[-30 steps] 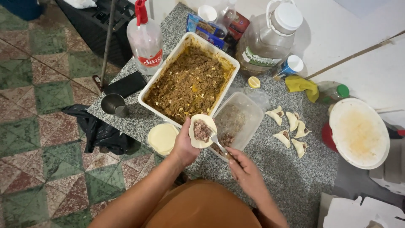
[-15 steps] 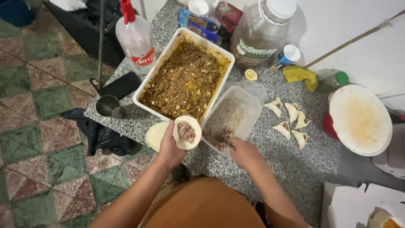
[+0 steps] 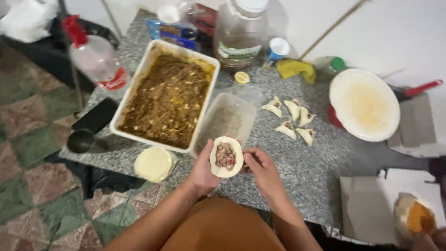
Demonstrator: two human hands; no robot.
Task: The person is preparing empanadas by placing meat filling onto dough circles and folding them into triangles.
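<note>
Pale round dough disc [image 3: 226, 157] with meat filling cupped in my left hand [image 3: 203, 173], right hand [image 3: 263, 170] pinching its edge; five folded triangular pastries [image 3: 291, 120] sit on the grey speckled stone counter [image 3: 297, 172].

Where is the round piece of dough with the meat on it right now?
In the head view, the dough round lies open in the left hand at lower centre, the right hand touching its edge, just in front of the clear plastic tub.
</note>
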